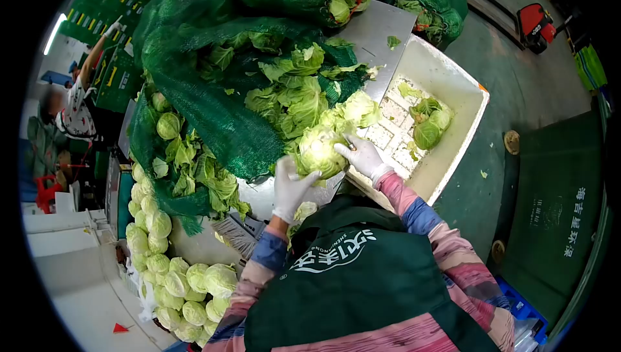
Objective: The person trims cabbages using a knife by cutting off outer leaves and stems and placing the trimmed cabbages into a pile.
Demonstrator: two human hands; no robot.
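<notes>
A pale green cabbage (319,152) is in front of me, at the edge of the heap of loose leaves (297,96). My left hand (290,187), in a white glove, is at its lower left, thumb and fingers apart; the thumb tip meets or nearly meets the cabbage. On the other side, my right hand (364,158), also gloved, has its fingers closed against the cabbage. A thin grey sliver shows at those fingertips, too small to name. Lighter leaves (361,109) lie just beyond the cabbage.
Green mesh sacks (220,87) of cabbages cover the far side of the metal table (378,29). To the right, a white bin (462,116) holds a green cabbage and scraps. Trimmed cabbages (194,287) are piled at left. A person (77,109) stands by green crates (119,77).
</notes>
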